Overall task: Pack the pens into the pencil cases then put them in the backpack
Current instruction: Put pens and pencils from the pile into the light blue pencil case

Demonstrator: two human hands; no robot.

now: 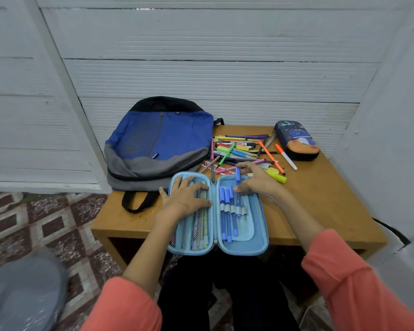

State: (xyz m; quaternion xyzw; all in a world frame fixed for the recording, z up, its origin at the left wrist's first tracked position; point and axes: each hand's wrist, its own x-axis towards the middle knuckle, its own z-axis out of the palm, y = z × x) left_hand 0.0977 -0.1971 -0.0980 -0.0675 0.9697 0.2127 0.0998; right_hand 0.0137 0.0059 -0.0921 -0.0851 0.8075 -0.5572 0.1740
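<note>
A light blue pencil case lies open at the table's front edge. Its left half has a mesh pocket with several pens inside, and my left hand presses flat on that mesh. Three blue pens sit in elastic loops on the right half. My right hand holds a fourth blue pen upright over those loops. Behind the case lies a loose pile of coloured pens and markers. A blue and grey backpack rests zipped at the back left. A dark pencil case with a space print sits shut at the back right.
The small wooden table stands in a corner of white panelled walls. An orange-and-white marker and a yellow highlighter lie right of the pile. Patterned floor tiles and a grey blurred object are at the lower left.
</note>
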